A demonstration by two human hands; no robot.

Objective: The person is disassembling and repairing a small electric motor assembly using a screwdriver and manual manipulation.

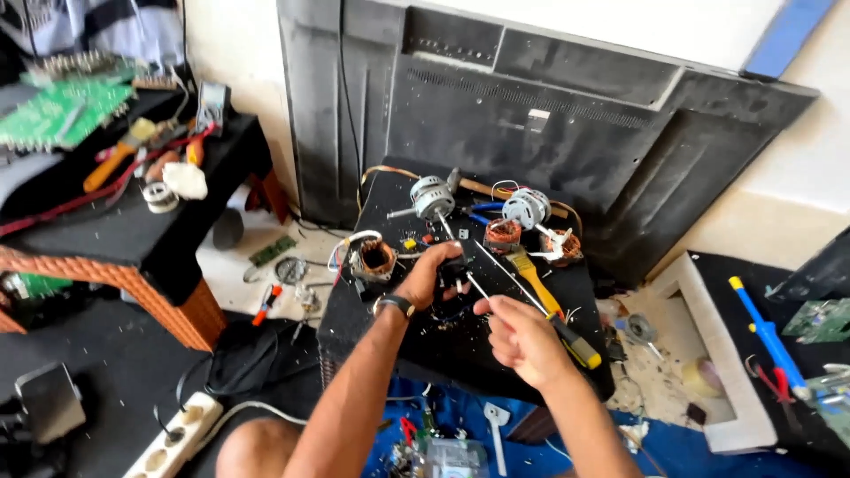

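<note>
While the left hand (425, 276) clasps a small black part (454, 268), the right hand (518, 336) pinches a screwdriver (531, 305).

**A:** quick count of your bench? You've got two assembled fan motors (433, 196) (527, 209) up at 12 o'clock, right?

**B:** yep, plus three bare copper windings (374, 258) (505, 235) (567, 244). You've also got two yellow-handled screwdrivers (534, 281) (575, 343) at 3 o'clock, and one power strip (177, 436) at 8.
</note>
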